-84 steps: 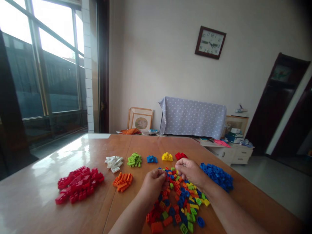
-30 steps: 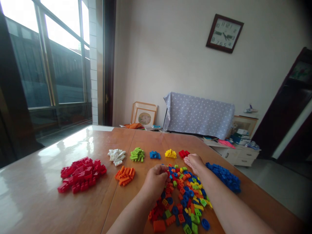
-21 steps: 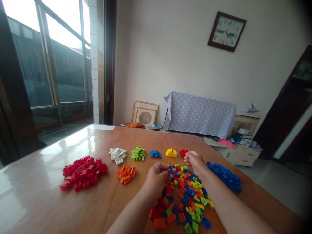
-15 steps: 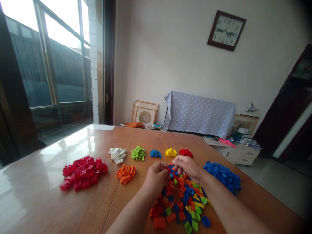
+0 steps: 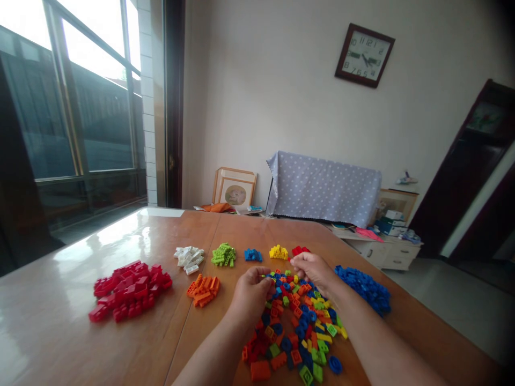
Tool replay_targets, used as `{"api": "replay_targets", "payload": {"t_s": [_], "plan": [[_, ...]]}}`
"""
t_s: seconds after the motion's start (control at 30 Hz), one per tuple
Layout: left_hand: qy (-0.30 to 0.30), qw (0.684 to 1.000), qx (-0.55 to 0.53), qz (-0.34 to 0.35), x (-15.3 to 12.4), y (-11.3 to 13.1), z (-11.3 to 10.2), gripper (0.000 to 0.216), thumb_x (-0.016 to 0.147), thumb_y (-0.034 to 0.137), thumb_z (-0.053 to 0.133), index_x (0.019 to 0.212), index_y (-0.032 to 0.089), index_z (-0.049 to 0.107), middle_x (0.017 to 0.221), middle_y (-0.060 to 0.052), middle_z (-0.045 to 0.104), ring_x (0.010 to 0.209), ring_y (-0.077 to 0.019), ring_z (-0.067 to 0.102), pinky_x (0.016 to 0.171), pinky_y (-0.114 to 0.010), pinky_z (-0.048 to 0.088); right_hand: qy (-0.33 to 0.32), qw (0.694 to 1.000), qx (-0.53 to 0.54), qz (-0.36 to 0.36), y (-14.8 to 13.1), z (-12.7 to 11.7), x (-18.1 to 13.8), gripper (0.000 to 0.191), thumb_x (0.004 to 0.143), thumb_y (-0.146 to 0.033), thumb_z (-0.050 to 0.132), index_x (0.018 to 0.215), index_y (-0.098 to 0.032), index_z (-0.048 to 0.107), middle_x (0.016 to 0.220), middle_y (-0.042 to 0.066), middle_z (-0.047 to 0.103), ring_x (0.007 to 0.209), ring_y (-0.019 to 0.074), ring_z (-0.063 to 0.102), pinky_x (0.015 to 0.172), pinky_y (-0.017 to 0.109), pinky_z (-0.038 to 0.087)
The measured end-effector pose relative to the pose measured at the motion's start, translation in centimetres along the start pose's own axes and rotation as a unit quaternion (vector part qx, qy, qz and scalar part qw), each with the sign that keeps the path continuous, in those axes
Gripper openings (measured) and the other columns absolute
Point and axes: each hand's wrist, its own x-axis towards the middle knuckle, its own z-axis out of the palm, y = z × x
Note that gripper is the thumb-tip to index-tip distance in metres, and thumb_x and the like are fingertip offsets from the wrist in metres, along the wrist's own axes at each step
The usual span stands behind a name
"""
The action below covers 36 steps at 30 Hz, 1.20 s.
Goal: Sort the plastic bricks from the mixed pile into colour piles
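Observation:
A mixed heap of small coloured plastic bricks [image 5: 300,329] lies on the wooden table [image 5: 60,327] in front of me. My left hand [image 5: 251,292] rests curled at the heap's left edge, fingers pinched together over the bricks. My right hand [image 5: 311,268] hovers at the heap's far end, fingers pinched on a small red brick, close to the small red pile [image 5: 300,250]. What the left fingers hold is hidden.
Sorted piles stand around: large red pile [image 5: 129,289], orange [image 5: 203,289], white [image 5: 188,257], green [image 5: 223,254], small blue [image 5: 252,255], yellow [image 5: 278,252], large blue [image 5: 364,289]. Beyond the table stands a covered cabinet [image 5: 322,187] and a window at left.
My right hand reached out to the small red pile, drew back to the heap, and now lifts toward the red pile again with a red piece. My left hand stayed at the heap's edge.

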Motion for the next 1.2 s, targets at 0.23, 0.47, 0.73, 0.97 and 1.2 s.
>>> {"api": "replay_targets", "payload": {"t_s": [0.23, 0.47, 0.73, 0.97, 1.2], "plan": [[-0.003, 1.000, -0.001, -0.001, 0.0, 0.0, 0.1, 0.033, 0.068, 0.034, 0.082, 0.090, 0.014, 0.066, 0.072, -0.001, 0.064, 0.063, -0.0117, 0.060, 0.061, -0.023, 0.047, 0.141, 0.987, -0.061, 0.040, 4.1, -3.0, 5.1, 0.014, 0.076, -0.030, 0.068, 0.071, -0.019, 0.060, 0.057, 0.000, 0.065, 0.052, 0.0126, 0.059, 0.047, 0.019, 0.039], [0.000, 1.000, 0.015, 0.000, 0.2, -0.1, 0.0, 0.026, 0.072, 0.028, 0.076, 0.091, 0.012, 0.065, 0.071, -0.001, 0.063, 0.063, -0.0117, 0.059, 0.061, -0.023, 0.046, 0.167, 0.980, -0.086, 0.071, 6.1, -3.5, 6.7, 0.011, 0.075, -0.028, 0.069, 0.072, -0.019, 0.065, 0.055, 0.003, 0.067, 0.055, 0.0169, 0.064, 0.048, 0.021, 0.042], [-0.002, 1.000, 0.015, -0.004, 0.1, -0.1, 0.0, 0.028, 0.072, 0.030, 0.078, 0.090, 0.013, 0.066, 0.071, -0.001, 0.064, 0.065, -0.0133, 0.061, 0.062, -0.024, 0.047, 0.154, 0.981, -0.004, 0.114, 6.2, -3.0, 7.1, 0.011, 0.084, -0.022, 0.062, 0.094, -0.016, 0.063, 0.070, 0.006, 0.070, 0.060, 0.0162, 0.068, 0.056, 0.023, 0.054], [0.003, 1.000, 0.022, -0.006, 0.2, -0.1, 0.1, 0.027, 0.071, 0.031, 0.077, 0.087, 0.013, 0.065, 0.067, 0.000, 0.064, 0.061, -0.0120, 0.059, 0.060, -0.023, 0.046, 0.114, 0.979, 0.051, 0.161, 5.8, -1.8, 7.6, 0.035, 0.097, -0.036, 0.061, 0.126, -0.016, 0.059, 0.122, 0.009, 0.063, 0.101, 0.0207, 0.065, 0.086, 0.041, 0.058], [0.004, 1.000, 0.023, -0.004, 0.1, -0.1, 0.0, 0.023, 0.073, 0.029, 0.074, 0.088, 0.013, 0.065, 0.068, -0.001, 0.064, 0.064, -0.0129, 0.060, 0.061, -0.023, 0.046, 0.136, 0.975, 0.081, 0.155, 5.4, -1.5, 7.4, 0.031, 0.097, -0.033, 0.061, 0.121, -0.015, 0.061, 0.114, 0.009, 0.067, 0.094, 0.0188, 0.068, 0.080, 0.036, 0.059]]}}
